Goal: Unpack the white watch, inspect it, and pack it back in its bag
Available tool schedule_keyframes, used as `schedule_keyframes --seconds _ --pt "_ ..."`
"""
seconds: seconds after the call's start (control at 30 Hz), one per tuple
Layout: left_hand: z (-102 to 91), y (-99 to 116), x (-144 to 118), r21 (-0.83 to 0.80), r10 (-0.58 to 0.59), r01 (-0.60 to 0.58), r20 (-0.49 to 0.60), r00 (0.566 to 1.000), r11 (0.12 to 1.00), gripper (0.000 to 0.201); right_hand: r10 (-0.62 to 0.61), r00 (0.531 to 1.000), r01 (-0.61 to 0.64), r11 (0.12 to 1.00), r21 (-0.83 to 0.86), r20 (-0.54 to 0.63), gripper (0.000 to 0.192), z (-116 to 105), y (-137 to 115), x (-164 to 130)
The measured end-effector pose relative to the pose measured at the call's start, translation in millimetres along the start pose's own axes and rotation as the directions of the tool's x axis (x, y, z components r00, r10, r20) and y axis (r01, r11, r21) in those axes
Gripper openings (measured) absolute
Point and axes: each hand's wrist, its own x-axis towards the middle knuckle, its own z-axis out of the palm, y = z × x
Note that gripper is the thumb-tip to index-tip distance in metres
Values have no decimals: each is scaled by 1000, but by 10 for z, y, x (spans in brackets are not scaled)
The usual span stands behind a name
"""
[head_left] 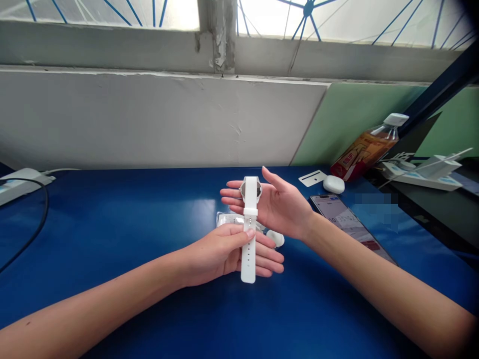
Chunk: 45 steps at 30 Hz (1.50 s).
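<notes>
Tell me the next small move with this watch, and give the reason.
Probably close the right hand on the watch. Its face rests against that open palm, fingers spread and not gripping, while only the left hand pinches the strap, thumb on top. The strap's free end hangs loose below, so the hold looks one-sided.

Both forearms bare to the frame edge; left hand (220,253) and right hand (279,204) ungloved, no rings visible.
</notes>
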Motion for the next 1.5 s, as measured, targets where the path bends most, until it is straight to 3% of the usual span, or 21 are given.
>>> schedule_keyframes --seconds 0.67,0.87,1.1,1.23,1.4,1.5 --pt "27 11 13 17 -7 10 -128 992 1000 35 -6 999 6 1000 -6 40 65 -46 -14 1" --pt "42 21 4 6 -18 19 -123 992 1000 34 -1 999 1 1000 -3 52 66 -64 -15 -2" --pt "61 33 14 -27 -14 10 -148 989 1000 32 -8 998 11 999 -47 64 48 -96 -17 -9" --pt "30 55 7 -81 8 -17 -111 994 997 37 -38 999 39 999 -38 8 41 -89 -37 -7" --pt "-3 126 -32 -304 72 -61 26 997 951 69 -191 964 191 981 -13 -183 24 -107 -93 20" --pt "18 153 -45 -351 113 -112 -18 993 930 78 -290 930 297 955 -3 -225 17 -137 -106 37"
